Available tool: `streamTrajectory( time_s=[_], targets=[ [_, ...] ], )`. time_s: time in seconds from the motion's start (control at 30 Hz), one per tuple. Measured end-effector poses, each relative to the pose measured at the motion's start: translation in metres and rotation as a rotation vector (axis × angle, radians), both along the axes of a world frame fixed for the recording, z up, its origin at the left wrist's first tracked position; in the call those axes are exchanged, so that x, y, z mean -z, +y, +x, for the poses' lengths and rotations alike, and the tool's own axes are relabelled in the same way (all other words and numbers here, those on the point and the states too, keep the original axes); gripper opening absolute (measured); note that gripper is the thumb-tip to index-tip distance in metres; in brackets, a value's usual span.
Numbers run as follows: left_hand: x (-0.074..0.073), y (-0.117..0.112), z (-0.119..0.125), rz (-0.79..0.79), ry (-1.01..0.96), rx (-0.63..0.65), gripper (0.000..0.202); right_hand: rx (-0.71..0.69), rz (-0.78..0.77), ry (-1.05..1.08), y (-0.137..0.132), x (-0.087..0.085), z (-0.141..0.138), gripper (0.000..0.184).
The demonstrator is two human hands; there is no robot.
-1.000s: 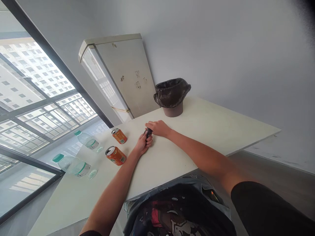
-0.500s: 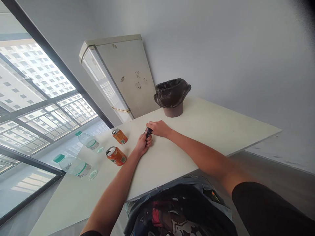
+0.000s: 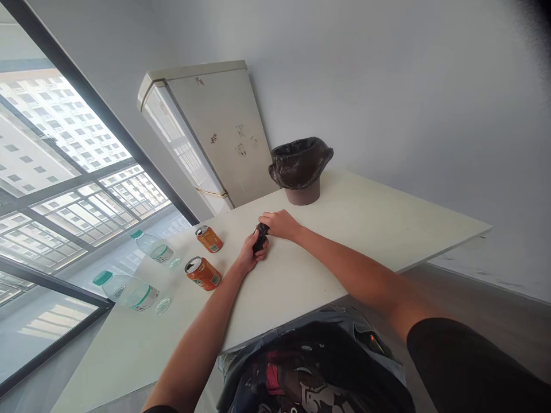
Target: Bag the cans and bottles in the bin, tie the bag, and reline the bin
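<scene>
Both my hands rest on a white table [image 3: 344, 229] and meet over a small dark object [image 3: 260, 237]. My left hand [image 3: 248, 256] is closed around its lower part. My right hand [image 3: 279, 223] is curled over its upper end. I cannot make out what the dark object is. Two orange drink cans stand to the left of my hands, one [image 3: 202, 272] nearer and one [image 3: 209, 238] further back.
Two clear water bottles with green caps [image 3: 129, 290] [image 3: 153, 246] lie at the table's left side by a big window. A brown bin with a black bag [image 3: 301, 170] stands at the back of the table, beside a white fridge [image 3: 206, 132].
More of the dark object shows between my hands now, and my left fingers have shifted slightly around it. The arms and the things on the table have stayed put.
</scene>
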State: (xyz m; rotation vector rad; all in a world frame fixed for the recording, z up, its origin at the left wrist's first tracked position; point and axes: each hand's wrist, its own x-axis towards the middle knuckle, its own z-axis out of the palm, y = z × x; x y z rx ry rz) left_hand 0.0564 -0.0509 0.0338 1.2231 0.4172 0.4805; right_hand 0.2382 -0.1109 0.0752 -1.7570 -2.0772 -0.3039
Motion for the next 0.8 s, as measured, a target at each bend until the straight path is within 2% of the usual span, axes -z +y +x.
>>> streamTrajectory(
  time_s=[0.37,0.6,0.8],
  targets=[
    [0.0028,-0.0003,0.0003,0.034,0.048,-0.101,0.048,0.025,0.002,0.043,0.001,0.0002,0.0015,0.026],
    [-0.0036,-0.0042,-0.0011,0.027,0.003,-0.02,0.056,0.029,-0.007,0.043,0.0008,0.0,0.001,0.023],
    [-0.0032,-0.0023,-0.003,0.011,0.014,-0.077,0.046,0.026,-0.004,0.057,0.0015,0.0013,0.0012,0.024]
  ],
)
